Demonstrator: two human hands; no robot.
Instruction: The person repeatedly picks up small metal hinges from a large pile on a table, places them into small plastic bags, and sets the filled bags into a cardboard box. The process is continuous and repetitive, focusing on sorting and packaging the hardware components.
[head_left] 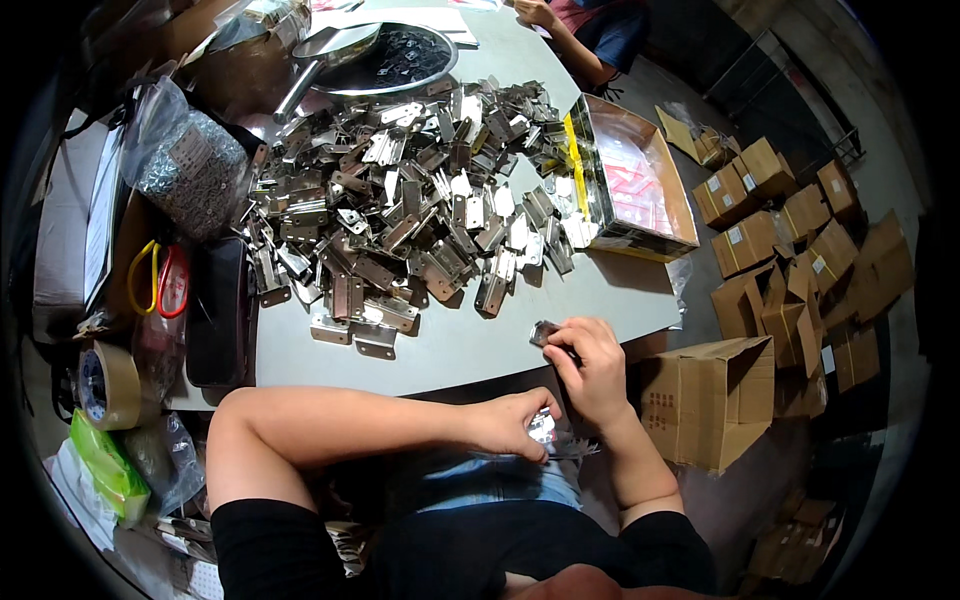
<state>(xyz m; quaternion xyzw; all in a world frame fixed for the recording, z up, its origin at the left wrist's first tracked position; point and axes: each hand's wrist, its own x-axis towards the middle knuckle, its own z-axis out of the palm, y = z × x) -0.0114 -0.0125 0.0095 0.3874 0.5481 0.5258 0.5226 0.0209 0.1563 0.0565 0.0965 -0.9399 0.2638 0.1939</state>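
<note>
My right hand (592, 368) is closed over the table's front right edge, pinching a small metal bracket (543, 333) whose shiny end sticks out past the fingertips. Lower and close to my lap, my left hand (512, 424) curls around a small clear plastic packet (541, 427) with a bright, shiny face and a trace of red. The packet's crinkled edge reaches toward my right wrist. A wide heap of bent metal brackets with holes (405, 215) covers the middle of the grey table (460, 340), beyond both hands.
An open box (640, 180) of red-printed clear bags stands right of the heap. Behind it sits a metal basin (400, 60) of dark parts. At left are a bag of screws (190, 165), scissors (172, 283) and a tape roll (105, 385). Cardboard boxes (705, 400) fill the floor at right; another person (590, 40) sits opposite.
</note>
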